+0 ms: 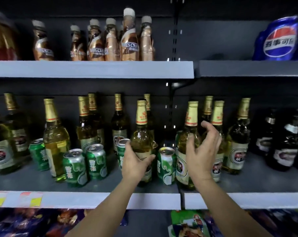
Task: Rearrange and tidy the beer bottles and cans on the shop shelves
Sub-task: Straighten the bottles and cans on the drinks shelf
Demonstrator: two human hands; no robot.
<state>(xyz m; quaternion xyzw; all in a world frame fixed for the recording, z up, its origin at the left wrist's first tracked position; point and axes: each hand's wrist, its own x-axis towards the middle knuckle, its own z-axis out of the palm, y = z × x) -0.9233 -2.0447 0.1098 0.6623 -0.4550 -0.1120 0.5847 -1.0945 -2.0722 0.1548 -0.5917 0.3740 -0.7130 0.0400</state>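
Left hand [136, 164]: fingers and thumb wrapped round the lower body of a gold-foil-necked clear glass beer bottle [141, 139], upright near the front of the grey middle shelf [93, 200]. Right hand [202, 151]: spread wide, fingers loosely curved, holding nothing, just in front of two similar gold-capped bottles [187, 142]. A green aluminium can [166, 165] stands between the hands. More green cans [75, 168] sit left of the held bottle.

I'm looking at a dark back panel [213, 40] with a slotted upright [174, 36] running down it. Grey shelf boards [93, 69] catch dim light; price tags [16, 199] sit on the lower shelf edge [144, 200].
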